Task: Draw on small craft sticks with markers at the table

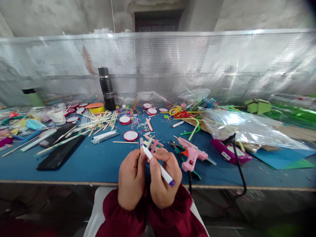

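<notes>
Both my hands are held together over the near edge of the blue table (103, 161). My right hand (164, 179) is closed round a white marker pen (160, 168) with a purple end, which slants from upper left to lower right. My left hand (131, 179) is closed too, its fingers pinched near the marker's upper end; several thin sticks, one pink (153, 146), rise from between the hands. Dark red sleeves (172, 217) cover both wrists.
A pink glue gun (191, 154) with a black cord (240, 174) lies just right of my hands. Red-rimmed lids (130, 135), wooden sticks (98, 126), a black bottle (107, 89), dark phones (60, 153) and clear plastic bags (244, 128) litter the table. A perforated metal screen (172, 65) stands behind.
</notes>
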A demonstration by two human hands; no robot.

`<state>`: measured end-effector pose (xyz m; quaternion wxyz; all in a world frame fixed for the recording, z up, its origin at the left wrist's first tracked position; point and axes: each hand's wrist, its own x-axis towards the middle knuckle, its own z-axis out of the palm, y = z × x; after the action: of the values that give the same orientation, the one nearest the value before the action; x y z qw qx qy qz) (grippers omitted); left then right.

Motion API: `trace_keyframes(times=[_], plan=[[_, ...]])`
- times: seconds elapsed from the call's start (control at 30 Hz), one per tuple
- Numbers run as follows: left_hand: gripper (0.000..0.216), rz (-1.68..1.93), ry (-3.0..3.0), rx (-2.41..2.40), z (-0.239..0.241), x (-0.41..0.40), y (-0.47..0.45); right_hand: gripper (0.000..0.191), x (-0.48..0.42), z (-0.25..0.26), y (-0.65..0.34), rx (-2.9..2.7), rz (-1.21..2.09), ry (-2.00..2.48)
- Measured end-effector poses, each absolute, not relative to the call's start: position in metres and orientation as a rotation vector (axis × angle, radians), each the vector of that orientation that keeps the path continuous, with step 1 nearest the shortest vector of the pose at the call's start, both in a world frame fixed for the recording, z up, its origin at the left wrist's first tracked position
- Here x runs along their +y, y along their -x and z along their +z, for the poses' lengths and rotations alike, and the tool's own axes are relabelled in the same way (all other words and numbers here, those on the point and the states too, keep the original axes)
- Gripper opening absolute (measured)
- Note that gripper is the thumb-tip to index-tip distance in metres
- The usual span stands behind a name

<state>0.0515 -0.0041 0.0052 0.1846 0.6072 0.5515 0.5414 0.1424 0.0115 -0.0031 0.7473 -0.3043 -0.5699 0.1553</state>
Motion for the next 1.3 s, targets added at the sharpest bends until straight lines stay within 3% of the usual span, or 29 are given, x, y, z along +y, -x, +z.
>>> trace_keyframes(times=[1.3], plan=[[0.035,1.508,-1.719,1.559,0.0043,-0.0039,-0.051,0.007,0.0109,-0.0035,-0.1415,-1.214,0.345,0.686]])
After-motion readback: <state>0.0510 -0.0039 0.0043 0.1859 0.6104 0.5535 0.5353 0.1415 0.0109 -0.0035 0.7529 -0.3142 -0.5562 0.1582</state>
